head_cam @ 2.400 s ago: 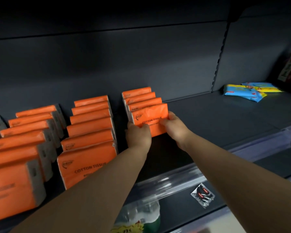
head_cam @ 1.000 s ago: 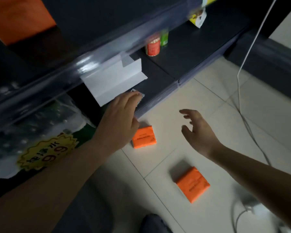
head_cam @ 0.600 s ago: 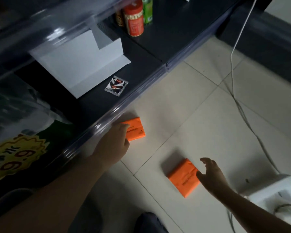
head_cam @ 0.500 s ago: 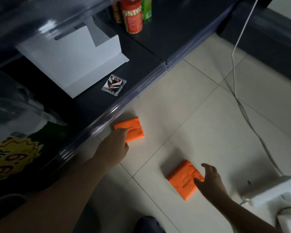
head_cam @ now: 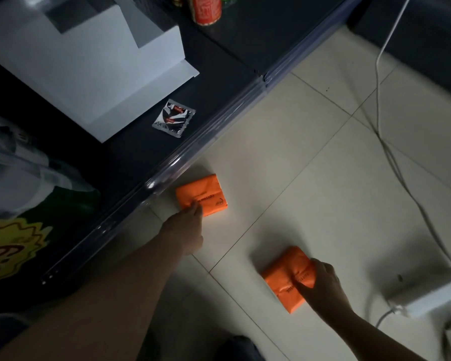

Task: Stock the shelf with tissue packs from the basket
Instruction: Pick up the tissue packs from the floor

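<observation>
Two orange tissue packs lie on the pale tiled floor. One tissue pack sits just in front of the bottom shelf edge; my left hand has its fingers on the pack's near-left corner. The other tissue pack lies nearer to me on the right, and my right hand grips its right side, creasing the wrapper. No basket is in view.
On the dark bottom shelf are a white box, a small foil sachet, a red can and a large plastic-wrapped bag. A white cable runs to a white device on the floor at right.
My view dropped from the upper shelf to the floor. Both hands came down; the left reached the pack by the shelf, the right closed on the nearer pack.
</observation>
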Demonstrator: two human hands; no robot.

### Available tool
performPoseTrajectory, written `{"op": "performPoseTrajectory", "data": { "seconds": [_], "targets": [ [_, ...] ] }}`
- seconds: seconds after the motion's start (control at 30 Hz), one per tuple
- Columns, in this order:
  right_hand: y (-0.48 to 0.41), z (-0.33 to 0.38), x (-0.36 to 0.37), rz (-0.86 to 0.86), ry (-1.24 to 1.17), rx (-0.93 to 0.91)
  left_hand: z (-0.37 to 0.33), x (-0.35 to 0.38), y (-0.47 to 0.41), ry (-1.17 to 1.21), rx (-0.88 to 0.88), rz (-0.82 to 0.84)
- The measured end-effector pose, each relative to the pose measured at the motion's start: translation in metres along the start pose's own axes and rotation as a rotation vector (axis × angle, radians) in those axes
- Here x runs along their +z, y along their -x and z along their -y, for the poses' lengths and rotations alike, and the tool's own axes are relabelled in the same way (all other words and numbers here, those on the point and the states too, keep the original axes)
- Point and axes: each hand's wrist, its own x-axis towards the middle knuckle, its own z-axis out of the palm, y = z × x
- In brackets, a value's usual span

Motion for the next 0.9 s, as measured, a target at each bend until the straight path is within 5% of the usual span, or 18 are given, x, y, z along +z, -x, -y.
{"op": "performPoseTrajectory", "data": {
  "seconds": [0.57,0.9],
  "targets": [
    [0.016,0.001,0.020,0.065,0.096,-0.061,0.003,0.029,0.019,0.102,-0.169,-0.375],
    [0.006,0.005,0.021,0.030,0.246,-0.057,0.000,0.060,0.029,0.258,-0.434,-0.157]
  ]
}}
